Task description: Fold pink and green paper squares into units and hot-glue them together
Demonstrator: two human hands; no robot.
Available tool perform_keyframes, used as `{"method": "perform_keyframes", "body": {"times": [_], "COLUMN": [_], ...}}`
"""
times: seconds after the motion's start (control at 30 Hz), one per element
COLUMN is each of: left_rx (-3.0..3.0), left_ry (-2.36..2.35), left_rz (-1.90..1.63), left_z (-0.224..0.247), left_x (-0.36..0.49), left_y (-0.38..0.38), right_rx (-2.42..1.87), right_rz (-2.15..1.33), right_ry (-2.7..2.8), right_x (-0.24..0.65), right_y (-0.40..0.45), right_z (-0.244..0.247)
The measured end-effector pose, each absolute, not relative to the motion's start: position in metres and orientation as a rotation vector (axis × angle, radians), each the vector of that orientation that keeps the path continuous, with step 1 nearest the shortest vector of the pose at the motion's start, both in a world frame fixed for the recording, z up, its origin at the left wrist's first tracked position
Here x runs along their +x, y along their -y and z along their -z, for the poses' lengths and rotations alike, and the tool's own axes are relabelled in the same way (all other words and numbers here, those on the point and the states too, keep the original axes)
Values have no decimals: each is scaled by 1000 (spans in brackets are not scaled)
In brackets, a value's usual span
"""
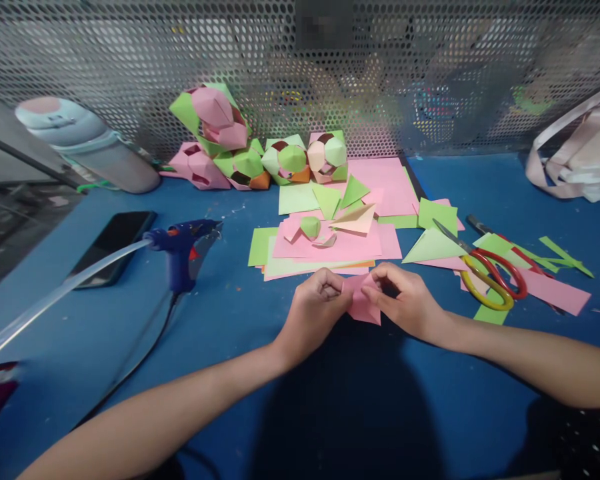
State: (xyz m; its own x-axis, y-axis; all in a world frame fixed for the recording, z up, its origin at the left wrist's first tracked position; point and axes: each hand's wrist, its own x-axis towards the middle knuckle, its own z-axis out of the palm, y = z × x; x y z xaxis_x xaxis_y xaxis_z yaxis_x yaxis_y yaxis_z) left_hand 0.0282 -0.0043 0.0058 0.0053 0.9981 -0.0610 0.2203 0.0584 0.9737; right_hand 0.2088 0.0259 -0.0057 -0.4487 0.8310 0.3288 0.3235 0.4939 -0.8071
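A small pink paper piece (364, 308) is pinched between both my hands above the blue table, with a crease showing near its middle. My left hand (316, 308) grips its left edge between thumb and fingers. On the opposite edge, my right hand (405, 299) holds it in the same kind of pinch. Just beyond my fingers lies a stack of pink, green and cream paper sheets (300, 248). Small folded pieces rest on top, among them a green one (310, 228) and a peach triangle (357, 220).
Left are a blue glue gun (181, 257) with a long clear stick, a phone (115, 247) and a bottle (95, 147). Folded paper balls (245, 163) line the metal mesh (260, 53). Right lie scissors (495, 273), paper scraps (555, 290) and a pale strapped bag (587, 153).
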Motion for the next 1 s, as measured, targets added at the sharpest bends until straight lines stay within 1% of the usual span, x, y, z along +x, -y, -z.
{"method": "perform_keyframes", "body": {"times": [0.2,0.43,0.67,0.73,0.83,0.93,1.0], "left_rx": [1260,1160,1191,1206,1235,1273,1295], "left_ry": [-1342,-1273,-1269,-1274,-1304,-1335,-1358], "left_rz": [-1026,-1009,-1016,-1026,-1036,-1039,-1040], "left_z": [-9,-14,-13,-11,-9,-7,-5], "left_x": [32,34,33,33,33,32,33], "left_y": [5,8,10,9,10,11,11], "right_rx": [-873,-623,-569,-609,-797,-975,-1011], "right_rz": [-785,-709,-705,-725,-793,-960,-1067], "right_ry": [2006,2060,2110,2085,2003,1886,1816], "right_x": [209,211,210,209,209,209,209], "right_y": [-26,-25,-24,-24,-24,-24,-23], "right_z": [4,7,9,6,1,-3,-3]}}
